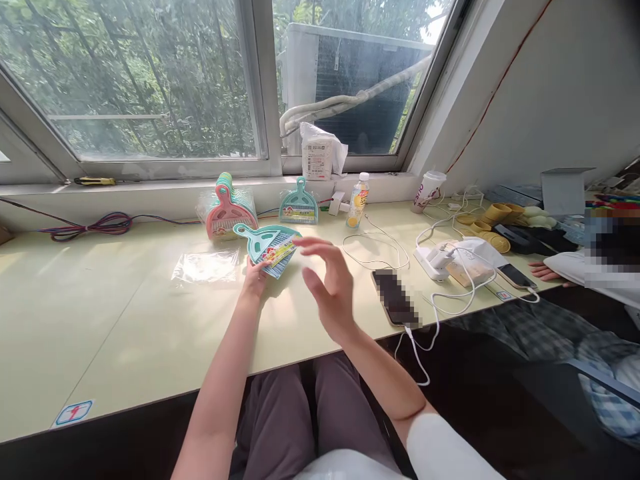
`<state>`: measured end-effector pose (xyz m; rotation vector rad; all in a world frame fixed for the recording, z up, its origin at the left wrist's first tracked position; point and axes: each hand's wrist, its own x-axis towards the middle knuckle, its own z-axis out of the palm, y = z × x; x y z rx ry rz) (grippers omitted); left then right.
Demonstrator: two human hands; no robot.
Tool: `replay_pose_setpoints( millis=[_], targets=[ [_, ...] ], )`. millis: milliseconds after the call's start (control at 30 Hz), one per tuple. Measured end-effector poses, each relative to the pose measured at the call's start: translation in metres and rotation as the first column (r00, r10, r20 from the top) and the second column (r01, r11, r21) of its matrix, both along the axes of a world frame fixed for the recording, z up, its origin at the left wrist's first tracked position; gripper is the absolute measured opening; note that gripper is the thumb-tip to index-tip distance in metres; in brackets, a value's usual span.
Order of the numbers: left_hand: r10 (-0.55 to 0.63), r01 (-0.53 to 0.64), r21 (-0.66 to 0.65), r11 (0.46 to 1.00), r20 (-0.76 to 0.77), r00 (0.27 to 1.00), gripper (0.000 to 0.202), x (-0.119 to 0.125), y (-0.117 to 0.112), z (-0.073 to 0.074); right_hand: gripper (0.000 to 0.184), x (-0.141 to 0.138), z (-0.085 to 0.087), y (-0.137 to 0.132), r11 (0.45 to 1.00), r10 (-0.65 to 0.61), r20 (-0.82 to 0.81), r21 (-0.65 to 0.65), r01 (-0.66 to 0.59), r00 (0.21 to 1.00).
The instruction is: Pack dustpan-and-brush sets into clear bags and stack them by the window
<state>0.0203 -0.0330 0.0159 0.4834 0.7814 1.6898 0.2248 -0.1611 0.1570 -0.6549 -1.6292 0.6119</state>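
Observation:
My left hand (255, 280) grips a small mint-green dustpan (256, 241) by its lower left side, tilted above the table. A grey-blue brush and a yellow printed label show on the dustpan's front. My right hand (331, 290) hovers just right of it, fingers apart and curved, with nothing visible in them. Behind, a stack of dustpans (229, 217) leans near the sill, a pink one in front and green ones behind. Another green dustpan (299, 201) stands to its right. Left of my left hand lies a clear plastic bag (207, 265).
A drink bottle (357, 201), tissue pack (319, 157) and lidded cup (428, 192) line the back. At right are a phone (395, 298) on a cable, a power strip (433, 261) and a second phone (516, 276). A co-worker's hand (545, 271) rests at the far right.

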Motion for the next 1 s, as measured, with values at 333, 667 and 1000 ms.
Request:
replay_pose_setpoints(
  millis=[333,667,1000],
  targets=[
    [-0.103,0.11,0.018,0.994,-0.237,0.966,0.064,0.003,0.002,0.001,0.058,-0.077,-0.138,0.162,0.959,-0.115,0.637,-0.128,0.252,0.762],
    [-0.05,0.04,-0.051,0.998,-0.226,0.973,0.041,0.004,0.01,0.002,0.058,-0.069,-0.152,0.18,0.986,0.076,0.67,-0.16,0.044,0.739],
    [-0.034,-0.007,-0.127,0.992,-0.316,0.948,0.053,0.001,0.014,0.001,0.053,-0.063,-0.144,0.185,0.995,0.036,0.732,-0.089,0.042,0.681]
  ],
)
